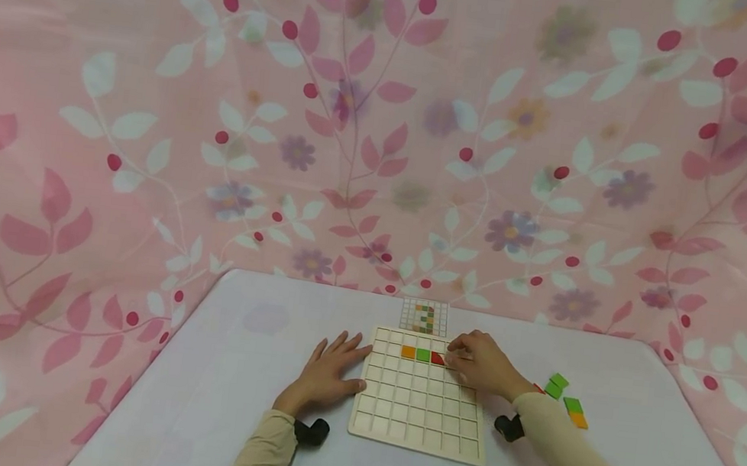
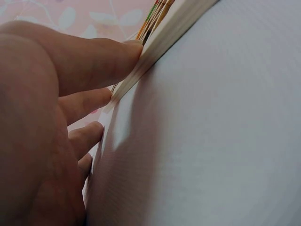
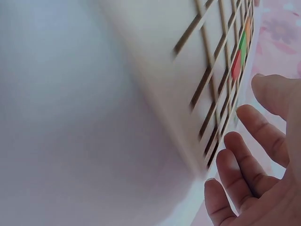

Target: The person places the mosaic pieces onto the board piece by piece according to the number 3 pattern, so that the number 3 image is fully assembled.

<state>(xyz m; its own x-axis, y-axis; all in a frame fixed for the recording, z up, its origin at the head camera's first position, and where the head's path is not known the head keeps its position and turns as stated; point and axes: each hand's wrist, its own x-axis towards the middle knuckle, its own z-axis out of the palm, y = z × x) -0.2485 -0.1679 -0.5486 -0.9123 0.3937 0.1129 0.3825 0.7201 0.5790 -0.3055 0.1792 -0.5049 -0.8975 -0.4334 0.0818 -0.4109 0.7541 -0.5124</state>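
A pale wooden grid board (image 1: 419, 415) lies on the table. In its second row from the far side sit an orange tile (image 1: 408, 351), a green tile (image 1: 423, 355) and a red tile (image 1: 438, 358), side by side. My left hand (image 1: 327, 372) is spread flat at the board's left side, thumb and index fingertips at its edge (image 2: 155, 52). Over the board's far right corner, my right hand (image 1: 486, 365) is just beside the red tile. In the right wrist view its fingers (image 3: 263, 134) are loosely bent, apart from the thumb, with nothing between them.
A small printed grid card (image 1: 409, 315) with a coloured pattern lies behind the board. To the right are loose green tiles (image 1: 559, 380), an orange tile (image 1: 578, 420) and a red piece (image 1: 539, 388) partly behind the right arm. A pink floral curtain (image 1: 383, 149) surrounds the white table.
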